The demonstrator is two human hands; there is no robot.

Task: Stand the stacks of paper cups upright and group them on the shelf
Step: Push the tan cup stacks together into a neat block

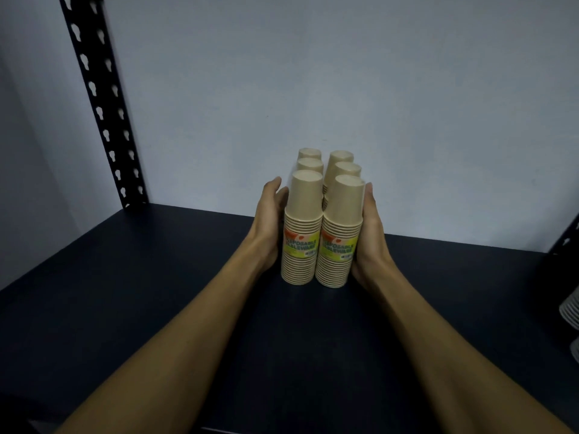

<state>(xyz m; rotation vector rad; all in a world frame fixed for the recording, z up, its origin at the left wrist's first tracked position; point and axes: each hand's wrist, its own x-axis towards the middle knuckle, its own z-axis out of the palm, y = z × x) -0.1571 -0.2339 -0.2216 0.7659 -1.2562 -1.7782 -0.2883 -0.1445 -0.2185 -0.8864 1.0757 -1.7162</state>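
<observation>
Steel upright (103,101), black and punched with keyhole slots, rises at the far left corner of the dark shelf (156,292), well to the left of the cup stacks, with bare shelf surface between. The left hand (269,220) lies flat, fingers straight, against the left side of the front left stack of paper cups (302,228). Six such stacks stand upright, bottoms up, in two rows of three running back toward the pale wall (344,73); the rear stacks (340,159) show only their tops. The front left stack touches the front right stack (341,233), and both carry a yellow-green label around the middle. The right hand (371,233) presses flat, fingers straight, on the right side of the front right stack, so the group sits squeezed between both palms. Right of the stacks the shelf runs bare to its right edge, where pale stacked rims (571,305) poke in, too cropped to identify.
</observation>
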